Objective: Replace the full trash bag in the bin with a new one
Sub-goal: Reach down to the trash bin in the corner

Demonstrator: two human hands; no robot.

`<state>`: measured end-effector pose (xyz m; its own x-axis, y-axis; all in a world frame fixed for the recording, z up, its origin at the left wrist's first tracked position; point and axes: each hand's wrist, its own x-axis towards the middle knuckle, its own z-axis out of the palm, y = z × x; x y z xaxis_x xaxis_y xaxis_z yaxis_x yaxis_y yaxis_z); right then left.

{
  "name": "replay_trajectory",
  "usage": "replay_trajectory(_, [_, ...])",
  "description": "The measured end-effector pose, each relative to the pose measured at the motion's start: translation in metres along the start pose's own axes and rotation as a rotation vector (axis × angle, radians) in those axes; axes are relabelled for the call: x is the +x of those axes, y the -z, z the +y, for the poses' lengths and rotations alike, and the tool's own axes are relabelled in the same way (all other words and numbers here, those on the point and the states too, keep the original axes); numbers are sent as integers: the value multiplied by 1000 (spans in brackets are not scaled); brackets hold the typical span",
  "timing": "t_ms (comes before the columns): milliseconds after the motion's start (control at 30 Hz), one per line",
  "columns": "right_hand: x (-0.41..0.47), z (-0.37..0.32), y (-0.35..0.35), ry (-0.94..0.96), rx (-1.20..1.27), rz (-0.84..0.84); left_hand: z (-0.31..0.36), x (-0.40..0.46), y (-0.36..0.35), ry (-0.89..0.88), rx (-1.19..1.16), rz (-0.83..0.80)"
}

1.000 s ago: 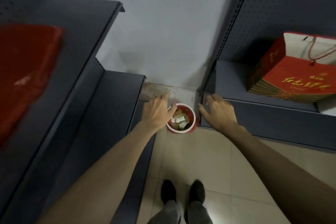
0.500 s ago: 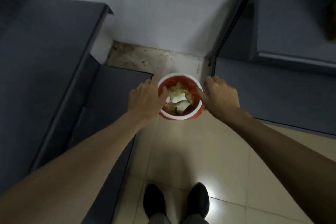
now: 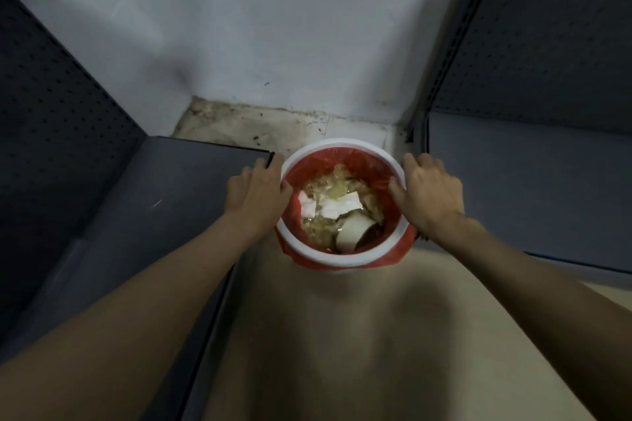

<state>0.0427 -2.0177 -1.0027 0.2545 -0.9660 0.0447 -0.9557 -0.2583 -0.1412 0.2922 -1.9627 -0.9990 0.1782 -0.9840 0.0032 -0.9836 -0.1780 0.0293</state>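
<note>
A small round bin with a white rim (image 3: 342, 259) stands on the floor in the corner between two shelves. A red trash bag (image 3: 337, 158) lines it, its edge folded out under the rim. The bag is filled with food scraps, crumpled tissue (image 3: 338, 208) and a paper cup (image 3: 354, 232). My left hand (image 3: 256, 196) grips the rim's left side, thumb over the inner edge. My right hand (image 3: 429, 196) grips the right side the same way, thumb on the red bag inside. The fingertips outside the bin are hidden.
Dark grey metal shelving with pegboard backs flanks the bin: a low shelf (image 3: 154, 215) on the left touches my left hand, another shelf (image 3: 530, 181) stands on the right. A white wall (image 3: 273, 27) is behind, with stained floor (image 3: 256, 123) at its foot. Beige floor tiles (image 3: 342, 335) lie in front.
My head has come down closer to the bin, and my shoes have left the view. Both hands have moved from beside the bin onto its rim, thumbs now over the edge.
</note>
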Motion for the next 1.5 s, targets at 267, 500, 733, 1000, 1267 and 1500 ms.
replay_trajectory(267, [-3, 8, -42, -59, 38, 63, -10, 7, -33, -58, 43, 37])
replay_trajectory(500, [3, 7, -37, -64, 80, -16, -11, 8, -33, -36, -110, -79])
replay_trajectory(733, [-1, 13, -25, -83, 125, 65, -11, 14, -18, -102, -136, -5])
replay_trajectory(1000, [-31, 76, -1, -287, 113, 177, 57, 33, -15, -288, -251, 140])
replay_trajectory(1267, [-113, 160, 6, -507, 79, 249, 165, 18, -35, -485, -236, 104])
replay_trajectory(1500, [-212, 204, -31, -702, 85, 214, 242, -25, -88, -652, -180, 62])
